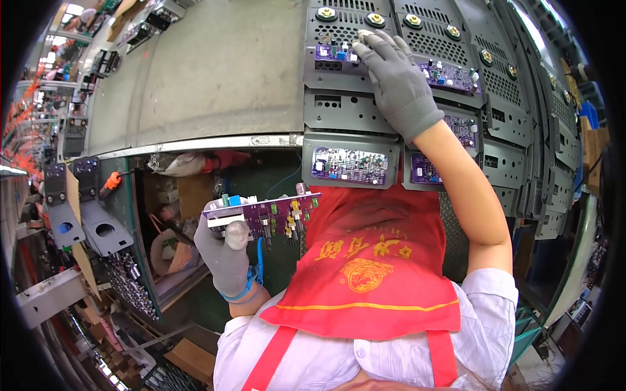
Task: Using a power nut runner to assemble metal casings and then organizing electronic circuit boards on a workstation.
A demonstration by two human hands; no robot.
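My left hand (225,244), in a grey glove, grips a purple circuit board (257,214) at its left end, in front of the red apron. Green, yellow, white and blue parts stand out from that board. Stretched forward, my right hand (398,81) in a grey glove has its fingertips at the right end of another purple circuit board (336,53). This one is over a dark grey perforated metal panel (336,79). The hand hides part of its right end, and the thumb cannot be seen clearly.
Similar panels overlap to the right, with round brass-coloured fittings (413,21). More circuit boards lie on them, one circuit board (350,165) nearest the apron. A worn grey tabletop (215,72) extends left, with a metal front edge (215,144). Below is a shelf with loose items and cardboard (195,195).
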